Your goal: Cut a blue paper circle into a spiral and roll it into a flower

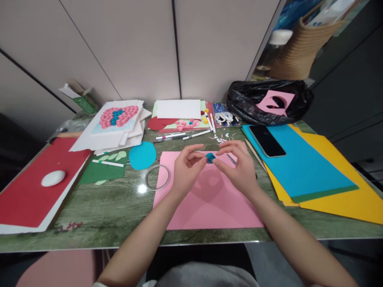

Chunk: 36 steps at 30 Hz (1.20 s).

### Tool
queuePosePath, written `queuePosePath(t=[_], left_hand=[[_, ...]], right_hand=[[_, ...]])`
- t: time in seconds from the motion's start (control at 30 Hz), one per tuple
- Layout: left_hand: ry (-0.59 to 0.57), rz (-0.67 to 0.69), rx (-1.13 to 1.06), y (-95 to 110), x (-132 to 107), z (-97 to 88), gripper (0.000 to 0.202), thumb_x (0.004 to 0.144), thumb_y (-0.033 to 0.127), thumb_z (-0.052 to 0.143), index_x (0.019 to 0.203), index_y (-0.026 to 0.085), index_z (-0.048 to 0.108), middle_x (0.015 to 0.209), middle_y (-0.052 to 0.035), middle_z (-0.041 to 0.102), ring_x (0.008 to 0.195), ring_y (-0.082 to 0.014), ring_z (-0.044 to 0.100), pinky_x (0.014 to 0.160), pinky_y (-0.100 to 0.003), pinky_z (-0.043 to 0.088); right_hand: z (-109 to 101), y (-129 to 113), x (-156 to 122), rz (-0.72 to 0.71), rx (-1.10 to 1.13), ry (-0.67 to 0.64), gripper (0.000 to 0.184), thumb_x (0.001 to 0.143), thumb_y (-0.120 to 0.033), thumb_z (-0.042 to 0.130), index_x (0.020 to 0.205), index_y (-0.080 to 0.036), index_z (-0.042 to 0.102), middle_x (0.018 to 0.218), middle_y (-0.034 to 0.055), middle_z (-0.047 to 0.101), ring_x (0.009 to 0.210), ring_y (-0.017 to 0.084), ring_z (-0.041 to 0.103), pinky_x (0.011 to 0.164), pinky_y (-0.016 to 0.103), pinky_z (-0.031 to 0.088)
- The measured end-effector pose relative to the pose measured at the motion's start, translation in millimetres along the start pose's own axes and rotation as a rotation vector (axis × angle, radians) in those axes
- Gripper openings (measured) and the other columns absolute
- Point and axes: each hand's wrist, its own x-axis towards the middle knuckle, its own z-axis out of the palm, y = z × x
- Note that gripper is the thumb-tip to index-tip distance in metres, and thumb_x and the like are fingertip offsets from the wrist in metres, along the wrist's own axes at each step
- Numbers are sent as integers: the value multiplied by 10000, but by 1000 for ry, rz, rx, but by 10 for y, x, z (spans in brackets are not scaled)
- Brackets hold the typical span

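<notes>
A small blue rolled paper flower (210, 158) is held up between my two hands, above a pink paper sheet (209, 207). My left hand (189, 167) pinches its left side between thumb and fingers. From the other side, my right hand (239, 165) has its thumb and fingertips on the flower too. Scissors (231, 159) lie partly hidden behind my right hand. Left of the pink sheet, a silvery ring (157, 177) overlaps its edge, and a blue paper circle (143, 155) lies beyond.
Pens (196, 134) and paper scraps (220, 139) lie behind the hands. A phone (267, 140) rests on blue paper (311, 167) at right, near a black plastic bag (245, 101). At left are a flower picture (118, 115) and a white mouse (53, 178) on red paper (26, 195).
</notes>
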Motion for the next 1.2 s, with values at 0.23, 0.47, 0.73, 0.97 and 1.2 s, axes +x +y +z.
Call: queuePosePath(t=[0.23,0.47,0.73,0.97,1.2], left_hand=[[-65,-109,-63,-38,29,-32,308,711,258,742,977,176,611,701,1,701,693,-151,681,710,-283,522],[-104,-171,-11,-21,4,-3,276,733,237,711,980,161,615,675,4,682,681,-140,669,713,-263,497],[-163,-198,-66,-107,-4,-12,266,738,190,645,1003,177,623,712,-4,697,690,-171,690,788,-332,510],[-135,-406,-218,-151,22,-8,253,729,256,674,967,172,647,704,-7,689,603,-140,657,696,-303,515],[-148,-319,-148,-141,19,0,259,733,201,651,988,161,631,620,31,618,609,-127,640,695,-281,501]], right_hand=[[-3,46,46,228,174,-254,78,785,-297,648,779,-222,666,843,25,677,894,208,584,855,395,419],[24,77,76,446,396,-377,142,789,-313,603,703,-201,609,724,-1,640,766,173,580,786,348,410],[66,177,56,514,533,-397,167,790,-319,572,681,-194,567,718,-8,572,755,160,520,729,308,381],[73,119,47,530,588,-469,215,790,-333,568,642,-202,485,654,-35,496,687,137,459,679,279,354],[69,108,46,520,557,-480,183,796,-312,554,664,-196,504,677,-34,498,697,134,473,677,281,350]])
